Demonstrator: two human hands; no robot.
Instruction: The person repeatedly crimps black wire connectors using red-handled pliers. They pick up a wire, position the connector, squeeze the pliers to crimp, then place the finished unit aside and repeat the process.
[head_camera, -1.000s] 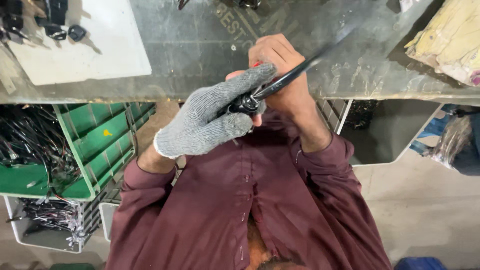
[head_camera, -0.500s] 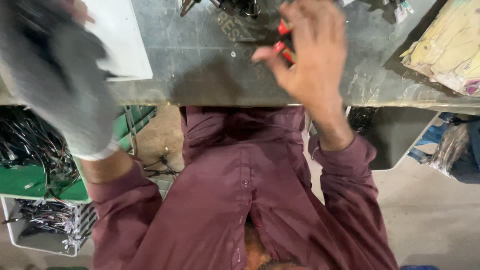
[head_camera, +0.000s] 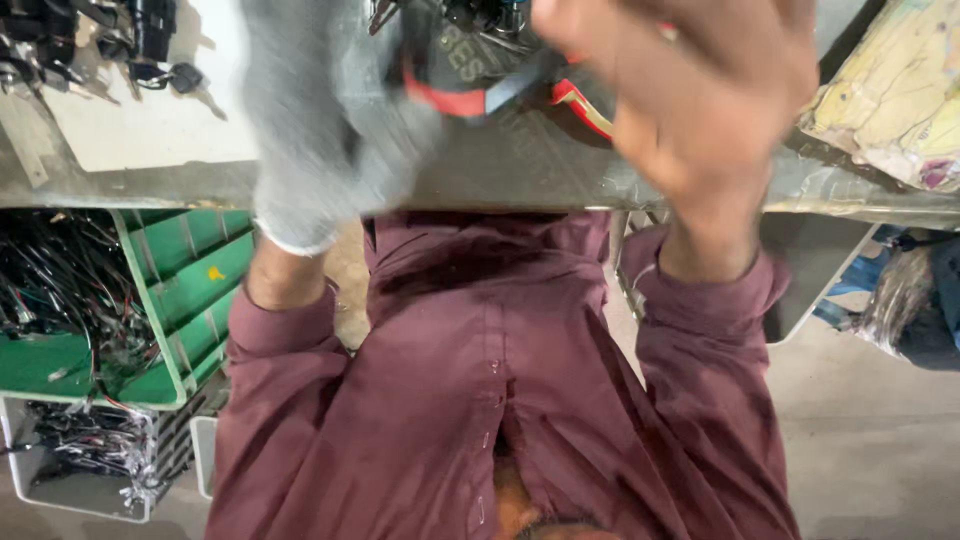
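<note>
My left hand (head_camera: 320, 130), in a grey knit glove, is blurred over the metal workbench (head_camera: 520, 170). It seems closed on one red handle of a pair of pliers (head_camera: 455, 100). The pliers' other red handle (head_camera: 582, 108) points toward my bare right hand (head_camera: 700, 110). That hand is raised close to the camera and blurred. Its fingertips run off the top edge, so its grip is hidden. Both hands come out of maroon shirt sleeves.
A white board (head_camera: 140, 120) with black keys and small parts lies at the bench's left. Below it stands a green crate (head_camera: 190, 290) of black wiring, over a white crate (head_camera: 80, 470) with more wires. Yellowish cloth (head_camera: 900, 100) lies at the right. More dark parts (head_camera: 470, 20) sit behind the pliers.
The dark tool both hands held a second ago is gone. My gloved left hand swung left, then back to the centre onto the pliers. My right hand reached to the pliers.
</note>
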